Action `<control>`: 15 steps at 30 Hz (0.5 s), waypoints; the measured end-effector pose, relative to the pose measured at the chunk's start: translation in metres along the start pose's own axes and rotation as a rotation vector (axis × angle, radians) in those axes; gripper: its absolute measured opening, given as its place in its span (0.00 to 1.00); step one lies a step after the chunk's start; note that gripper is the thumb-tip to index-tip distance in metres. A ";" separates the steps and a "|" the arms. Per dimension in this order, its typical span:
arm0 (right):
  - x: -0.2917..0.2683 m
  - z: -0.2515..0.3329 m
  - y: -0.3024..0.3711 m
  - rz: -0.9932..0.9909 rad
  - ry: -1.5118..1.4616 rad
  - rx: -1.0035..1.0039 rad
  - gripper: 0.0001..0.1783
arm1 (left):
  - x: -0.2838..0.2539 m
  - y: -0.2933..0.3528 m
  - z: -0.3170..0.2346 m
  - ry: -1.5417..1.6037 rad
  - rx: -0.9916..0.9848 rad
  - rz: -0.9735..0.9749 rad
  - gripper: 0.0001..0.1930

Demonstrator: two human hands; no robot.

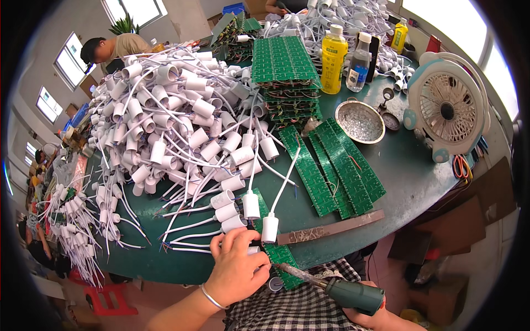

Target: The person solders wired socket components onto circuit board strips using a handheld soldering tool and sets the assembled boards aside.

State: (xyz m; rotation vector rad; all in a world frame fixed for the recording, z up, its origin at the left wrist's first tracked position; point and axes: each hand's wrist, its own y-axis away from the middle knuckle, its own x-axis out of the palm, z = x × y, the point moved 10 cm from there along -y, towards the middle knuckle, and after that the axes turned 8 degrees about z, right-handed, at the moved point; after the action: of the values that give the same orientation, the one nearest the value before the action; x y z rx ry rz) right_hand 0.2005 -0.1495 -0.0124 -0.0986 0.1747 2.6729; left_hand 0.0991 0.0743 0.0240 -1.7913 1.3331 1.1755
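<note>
My left hand point(238, 265) is at the table's near edge, its fingers bent and drawn together over a narrow green circuit board strip point(284, 255). Whatever those fingers pinch is hidden beneath them. In my right hand point(365, 313) is a soldering iron point(353, 295) with a green handle; its dark tip points left, close to the strip and my left fingertips. Just beyond my left hand stands a white lamp holder point(269, 227), its cable rising from the top. A second lamp holder point(250, 205) stands beside it, and several more lie in a row to the left.
A large heap of white lamp holders point(160, 121) covers the left side. Farther off are stacked green circuit boards point(284, 58), loose board strips point(345, 171), a metal bowl point(360, 120), bottles point(334, 60) and a fan point(447, 105). A flat brown bar point(331, 227) lies near the front edge.
</note>
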 end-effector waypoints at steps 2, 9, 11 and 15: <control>0.000 0.000 -0.001 0.000 0.012 -0.003 0.24 | 0.001 0.000 0.002 0.002 -0.017 -0.007 0.03; -0.002 0.003 0.000 -0.008 0.087 -0.046 0.24 | 0.003 -0.003 0.002 0.023 0.000 0.006 0.03; -0.005 0.005 0.000 -0.012 0.092 -0.064 0.24 | 0.004 -0.006 0.000 0.017 0.003 0.018 0.03; -0.002 0.008 0.004 -0.034 0.108 -0.068 0.23 | 0.003 -0.002 0.004 0.029 -0.003 0.023 0.03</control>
State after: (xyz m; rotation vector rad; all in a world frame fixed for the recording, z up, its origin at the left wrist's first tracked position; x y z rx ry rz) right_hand 0.2002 -0.1524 -0.0042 -0.2654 0.1156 2.6408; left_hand 0.0998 0.0774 0.0193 -1.8059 1.3722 1.1691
